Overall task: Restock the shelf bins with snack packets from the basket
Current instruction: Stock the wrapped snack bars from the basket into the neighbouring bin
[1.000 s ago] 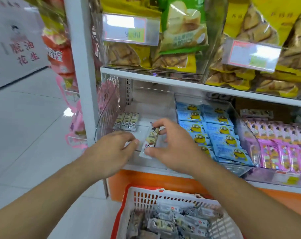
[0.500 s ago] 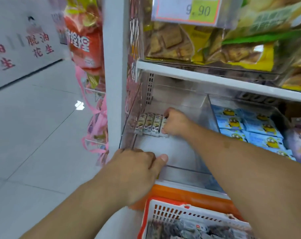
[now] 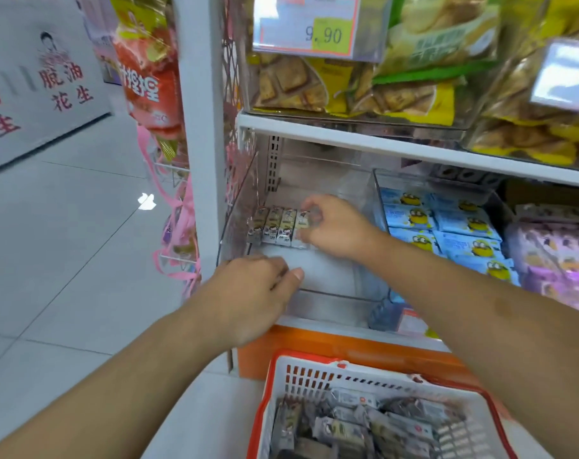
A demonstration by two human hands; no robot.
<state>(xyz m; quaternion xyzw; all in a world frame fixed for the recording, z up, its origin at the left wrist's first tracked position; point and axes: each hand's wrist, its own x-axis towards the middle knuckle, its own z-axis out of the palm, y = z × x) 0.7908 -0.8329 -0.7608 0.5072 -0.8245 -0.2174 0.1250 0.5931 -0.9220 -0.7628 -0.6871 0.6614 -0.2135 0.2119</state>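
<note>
A row of several small snack packets (image 3: 274, 225) lies at the back left of a clear shelf bin (image 3: 334, 294) on the lower shelf. My right hand (image 3: 336, 228) reaches into the bin, and its curled fingers pinch the rightmost snack packet (image 3: 300, 226) of the row. Over the bin's front left rim curl the fingers of my left hand (image 3: 253, 293), thumb pointing right. Below, a white basket with a red rim (image 3: 314, 376) holds several grey and brown snack packets (image 3: 364, 425).
Blue cartoon packets (image 3: 447, 226) fill the bin to the right, and purple packets (image 3: 559, 260) the one beyond. The upper shelf (image 3: 380, 144) holds yellow biscuit bags behind a 9.90 price tag (image 3: 314, 28). A white upright (image 3: 200, 127) and hanging red bags (image 3: 145, 77) stand left. Tiled floor (image 3: 66, 243) lies left.
My right hand carried a packet from the bin's front to the back and set it at the right end of the row. My left hand moved onto the bin's front rim. The view shifted closer and left.
</note>
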